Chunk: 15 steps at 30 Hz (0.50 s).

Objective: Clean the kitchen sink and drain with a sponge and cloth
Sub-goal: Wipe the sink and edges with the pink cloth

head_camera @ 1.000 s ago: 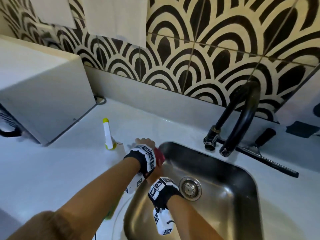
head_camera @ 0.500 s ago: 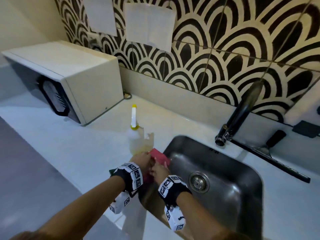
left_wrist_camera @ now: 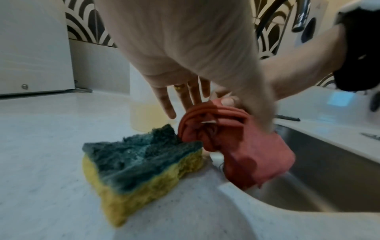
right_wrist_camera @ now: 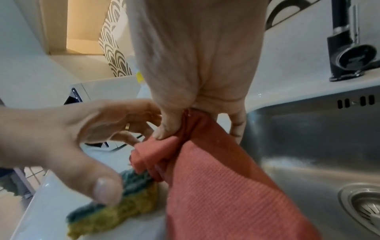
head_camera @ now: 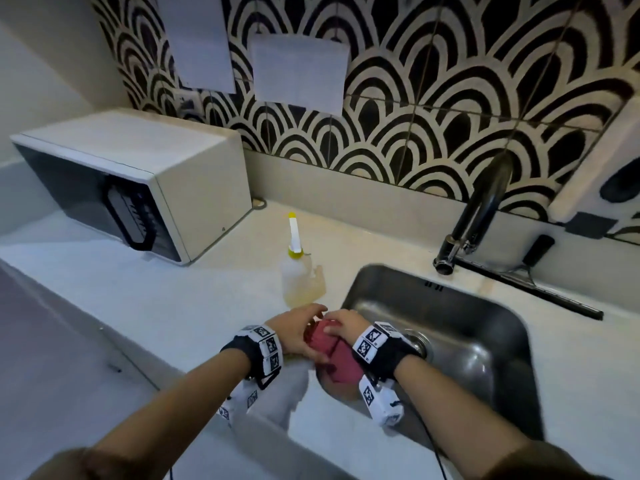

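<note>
view swung left, microwave [head_camera: 138,188] now visible, sponge [left_wrist_camera: 141,165] beside cloth [left_wrist_camera: 242,146]

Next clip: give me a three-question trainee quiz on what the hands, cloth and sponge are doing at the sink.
1. True or false: the right hand grips the red woven cloth.
2. The yellow sponge with dark green scrub pad lies: A) in the steel sink; B) on the white counter; C) under the black tap.
3. What does the left hand hold?

Key: 1 true. 2 B. 3 nothing; its fingers are spread, thumb by the sponge.
</note>
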Available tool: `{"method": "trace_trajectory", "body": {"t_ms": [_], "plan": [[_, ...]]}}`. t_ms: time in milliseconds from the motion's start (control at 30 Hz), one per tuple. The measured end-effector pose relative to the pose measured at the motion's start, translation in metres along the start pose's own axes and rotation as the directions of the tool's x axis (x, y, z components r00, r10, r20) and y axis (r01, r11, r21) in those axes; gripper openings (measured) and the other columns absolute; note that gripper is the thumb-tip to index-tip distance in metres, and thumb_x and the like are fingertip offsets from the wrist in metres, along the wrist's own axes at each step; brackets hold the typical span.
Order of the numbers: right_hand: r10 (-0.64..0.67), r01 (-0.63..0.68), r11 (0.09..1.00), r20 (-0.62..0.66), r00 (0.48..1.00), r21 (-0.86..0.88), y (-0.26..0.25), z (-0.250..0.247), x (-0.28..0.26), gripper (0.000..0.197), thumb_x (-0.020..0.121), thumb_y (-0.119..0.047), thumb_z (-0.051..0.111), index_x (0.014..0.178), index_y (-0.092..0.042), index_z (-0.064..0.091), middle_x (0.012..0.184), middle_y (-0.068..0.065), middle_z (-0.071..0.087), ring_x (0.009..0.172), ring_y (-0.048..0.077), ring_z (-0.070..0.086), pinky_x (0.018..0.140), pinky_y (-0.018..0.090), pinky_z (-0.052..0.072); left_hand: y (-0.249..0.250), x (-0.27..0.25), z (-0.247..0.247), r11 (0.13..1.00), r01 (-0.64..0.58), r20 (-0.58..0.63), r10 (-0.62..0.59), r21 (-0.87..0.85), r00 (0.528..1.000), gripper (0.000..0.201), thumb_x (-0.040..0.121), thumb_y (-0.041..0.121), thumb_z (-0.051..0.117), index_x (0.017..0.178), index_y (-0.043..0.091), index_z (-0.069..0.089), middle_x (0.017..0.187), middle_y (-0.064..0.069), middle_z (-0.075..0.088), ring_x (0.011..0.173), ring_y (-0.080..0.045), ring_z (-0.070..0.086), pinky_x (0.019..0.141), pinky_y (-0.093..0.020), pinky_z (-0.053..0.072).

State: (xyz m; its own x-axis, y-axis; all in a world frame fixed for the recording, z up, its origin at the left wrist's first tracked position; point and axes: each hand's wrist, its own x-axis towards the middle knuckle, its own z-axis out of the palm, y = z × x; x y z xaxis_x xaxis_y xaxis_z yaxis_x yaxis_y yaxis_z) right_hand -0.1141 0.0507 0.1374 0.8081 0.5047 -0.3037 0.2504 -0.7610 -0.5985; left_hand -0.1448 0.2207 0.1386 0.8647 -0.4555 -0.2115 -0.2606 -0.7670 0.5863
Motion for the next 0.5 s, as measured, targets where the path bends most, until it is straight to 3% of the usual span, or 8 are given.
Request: {"method": "trace_trajectory", "body": {"t_ms": [67,133,200,300,400,500], "plan": [[0.033,-0.031,0.998,-0.038,0.999,0.056,-0.015,-0.005,0.0,0.032,0.087,-0.019,0.064,0.113,0.0,0.06,0.117,0.016,0.062,0.114,0.027,0.056,0.084,0.027,0.038,-0.007,-0.003,-0.005,0.997,-0.074,-0.035,0.073,-0.034,0.997,0.104,0.059,0.045,0.086,0.143,0.017,0.031,0.131,-0.002,0.053,0.115,-0.016,0.054,0.102,-0.03,0.044],[0.073,-0.06,0.989,-0.1,0.992,0.132,-0.028,-0.006,0.003,0.028,0.084,-0.027,0.067,0.101,-0.005,0.06,0.101,0.008,0.059,0.102,0.024,0.057,0.076,0.026,0.037,-0.014,-0.005,-0.009,0.992,-0.096,-0.066,0.091,-0.076,0.994,0.102,0.06,0.035,0.087,0.142,0.018,0.03,0.126,-0.003,0.058,0.113,-0.018,0.057,0.1,-0.032,0.046],[0.113,-0.088,0.98,-0.134,0.985,0.181,-0.039,-0.01,0.007,0.028,0.08,-0.037,0.071,0.09,-0.014,0.058,0.094,0.003,0.058,0.094,0.021,0.057,0.077,0.026,0.04,-0.023,-0.008,-0.014,0.986,-0.117,-0.123,0.102,-0.118,0.987,0.089,0.064,0.029,0.086,0.137,0.015,0.037,0.125,-0.006,0.059,0.113,-0.019,0.057,0.1,-0.033,0.046],[0.117,-0.108,0.98,-0.043,0.992,0.168,-0.052,-0.022,0.002,0.033,0.07,-0.04,0.079,0.086,-0.017,0.061,0.082,0.0,0.063,0.079,0.016,0.061,0.072,0.028,0.047,-0.036,-0.018,-0.03,0.972,-0.137,-0.174,0.104,-0.191,0.979,0.061,0.067,0.026,0.084,0.119,0.01,0.055,0.107,-0.007,0.065,0.096,-0.013,0.061,0.087,-0.026,0.049],[0.123,-0.134,0.982,0.089,0.988,0.131,-0.057,-0.032,-0.01,0.033,0.066,-0.029,0.085,0.089,-0.01,0.07,0.07,-0.002,0.066,0.061,0.008,0.061,0.061,0.021,0.049,-0.052,-0.031,-0.046,0.958,-0.098,-0.149,0.059,-0.269,0.987,0.021,0.078,0.025,0.076,0.092,0.018,0.062,0.078,0.005,0.062,0.068,0.008,0.055,0.069,-0.018,0.044],[0.154,-0.168,0.98,0.129,0.98,0.105,-0.062,-0.03,-0.009,0.031,0.068,-0.033,0.082,0.091,-0.016,0.071,0.075,-0.003,0.07,0.069,0.013,0.066,0.069,0.024,0.051,-0.063,-0.043,-0.057,0.933,-0.052,-0.146,0.0,-0.355,0.989,0.013,0.087,0.026,0.065,0.076,0.025,0.058,0.069,0.006,0.055,0.061,0.002,0.051,0.061,-0.017,0.041]]}}
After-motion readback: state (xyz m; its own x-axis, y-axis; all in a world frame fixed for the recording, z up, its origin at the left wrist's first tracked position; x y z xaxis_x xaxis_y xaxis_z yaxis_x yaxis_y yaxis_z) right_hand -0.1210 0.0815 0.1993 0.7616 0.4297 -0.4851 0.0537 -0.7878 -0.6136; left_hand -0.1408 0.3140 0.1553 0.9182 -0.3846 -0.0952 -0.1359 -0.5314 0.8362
